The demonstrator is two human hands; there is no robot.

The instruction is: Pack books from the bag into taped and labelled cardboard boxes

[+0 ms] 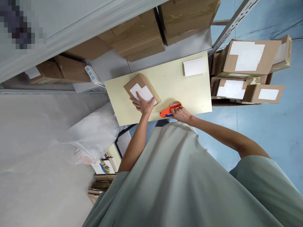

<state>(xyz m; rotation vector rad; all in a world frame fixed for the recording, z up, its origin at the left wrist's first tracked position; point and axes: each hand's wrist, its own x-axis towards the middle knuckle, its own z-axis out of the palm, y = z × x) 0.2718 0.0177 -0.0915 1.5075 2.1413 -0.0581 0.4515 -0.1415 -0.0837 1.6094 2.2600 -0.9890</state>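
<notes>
A worker's left hand (144,105) lies flat, fingers spread, on a box (138,80); at its 3 o'clock the right hand (181,113) grips a tape dispenser (168,110) on the table (189,91).

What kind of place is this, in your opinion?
Probably a packing or shipping room: labelled cardboard boxes stacked beside the table, more cartons on metal shelving, and a tape dispenser in the right hand.

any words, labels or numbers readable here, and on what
Nothing here can be read.
White labels on the box under the left hand: too small to read.
Labels on the stacked boxes at right: blurred, unreadable.
White sheet on the table: no print visible.
Tape dispenser in the right hand: no legible marking.
</notes>
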